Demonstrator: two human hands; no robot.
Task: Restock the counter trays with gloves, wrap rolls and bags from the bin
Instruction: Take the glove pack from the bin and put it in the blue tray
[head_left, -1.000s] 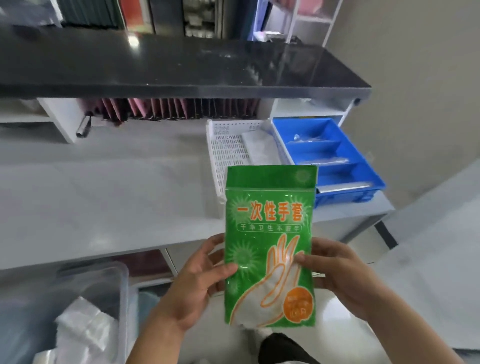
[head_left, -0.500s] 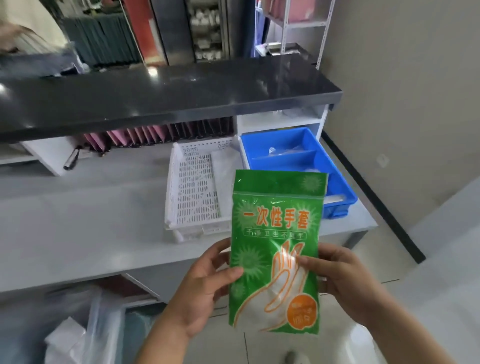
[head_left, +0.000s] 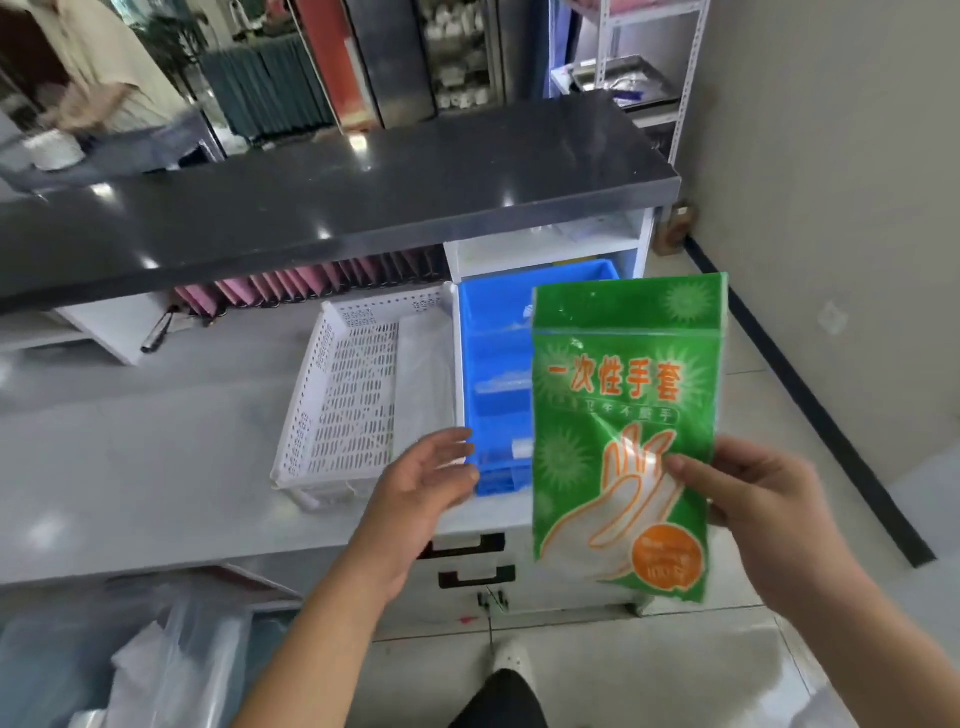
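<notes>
Head view: left hand (head_left: 423, 486) is letting go of the glove pack (head_left: 626, 436), fingers now spread and hovering over the tabletop (head_left: 156, 457) edge. Right hand (head_left: 753, 512) alone is pinching the pack, carrying it upright in front of the blue tray (head_left: 493, 364), beside the white tray (head_left: 353, 395). Likely placing next; one-handed grip looks adequate.

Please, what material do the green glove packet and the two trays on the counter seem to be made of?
Green glove packet: thin glossy plastic film, judging by its glare and creases. White tray: probably rigid matte plastic, moulded with rows of slots. Blue tray: smooth plastic, apparently, with solid moulded dividers.
</notes>
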